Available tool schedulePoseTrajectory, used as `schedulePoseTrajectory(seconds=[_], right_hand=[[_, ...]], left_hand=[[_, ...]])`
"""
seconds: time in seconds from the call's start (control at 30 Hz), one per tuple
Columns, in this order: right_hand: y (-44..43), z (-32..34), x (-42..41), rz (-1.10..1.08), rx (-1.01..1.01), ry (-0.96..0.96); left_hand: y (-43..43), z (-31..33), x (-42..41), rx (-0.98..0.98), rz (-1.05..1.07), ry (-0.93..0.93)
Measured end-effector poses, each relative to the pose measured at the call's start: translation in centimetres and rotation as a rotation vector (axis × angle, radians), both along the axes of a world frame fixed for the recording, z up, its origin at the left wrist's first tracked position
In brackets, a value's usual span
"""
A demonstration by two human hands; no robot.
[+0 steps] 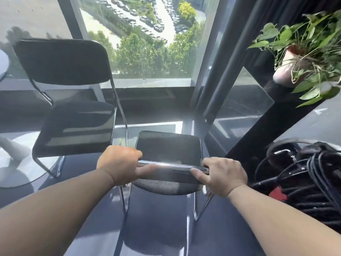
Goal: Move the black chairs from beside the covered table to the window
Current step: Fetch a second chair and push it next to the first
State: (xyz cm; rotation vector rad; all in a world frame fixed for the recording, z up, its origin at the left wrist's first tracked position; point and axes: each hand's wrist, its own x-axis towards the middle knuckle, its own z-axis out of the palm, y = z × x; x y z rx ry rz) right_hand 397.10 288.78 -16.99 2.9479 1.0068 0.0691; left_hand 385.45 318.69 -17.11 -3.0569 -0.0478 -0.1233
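A black mesh chair (168,146) with chrome legs stands just below me, its seat pointing toward the window (144,43). My left hand (120,163) grips the left end of its chrome top bar. My right hand (221,174) grips the right end of the same bar. A second black chair (73,100) stands to the left, close to the window, with its backrest against the glass side and its seat facing me. The two chairs are side by side, almost touching.
A potted trailing plant (302,58) sits on a dark ledge at the upper right. A coil of black cables (310,180) lies on the floor at the right. A round white table base (16,172) is at the left. The dark floor is glossy.
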Motion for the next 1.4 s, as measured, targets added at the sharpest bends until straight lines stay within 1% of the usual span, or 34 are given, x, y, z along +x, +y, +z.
schedulePoseTrajectory(seconds=[0.13, 0.27, 0.37, 0.6, 0.77, 1.0, 1.13, 1.2, 1.3, 1.33, 1.37, 1.4], right_hand=[[1.4, -0.4, 4.7, 0.017, -0.003, 0.003], [3.1, -0.5, 8.6, 0.019, -0.012, -0.006], [3.9, -0.5, 11.4, 0.033, -0.010, -0.004], [6.1, 0.4, 21.1, 0.139, -0.023, -0.011], [8.6, 0.4, 27.5, 0.159, -0.018, 0.063], [12.5, 0.3, 32.4, 0.163, 0.027, 0.074], [13.2, 0.0, 34.7, 0.169, 0.013, 0.090], [13.3, 0.1, 35.1, 0.170, -0.021, 0.119], [13.4, 0.9, 35.0, 0.169, -0.071, 0.222], [13.4, 1.3, 35.0, 0.162, -0.086, 0.276], [13.5, 1.8, 35.0, 0.153, -0.104, 0.331], [13.6, 2.1, 35.1, 0.144, -0.123, 0.382]], left_hand=[[0.9, -0.1, 3.7, -0.042, 0.076, 0.017], [2.6, -0.2, 7.4, -0.037, 0.072, -0.019], [3.3, -0.2, 9.7, -0.053, 0.079, -0.007], [4.0, -0.3, 17.2, -0.092, 0.159, 0.008], [6.3, 0.2, 23.2, -0.065, 0.159, 0.040], [10.4, 1.2, 29.0, 0.046, 0.198, 0.110], [10.9, 1.3, 30.8, 0.059, 0.235, 0.155], [10.7, 1.8, 30.9, 0.033, 0.254, 0.198], [9.3, 3.7, 30.0, -0.013, 0.340, 0.255], [8.3, 4.1, 29.5, -0.018, 0.418, 0.261], [7.2, 4.3, 29.0, -0.037, 0.536, 0.253], [5.9, 4.1, 28.5, -0.100, 0.685, 0.211]])
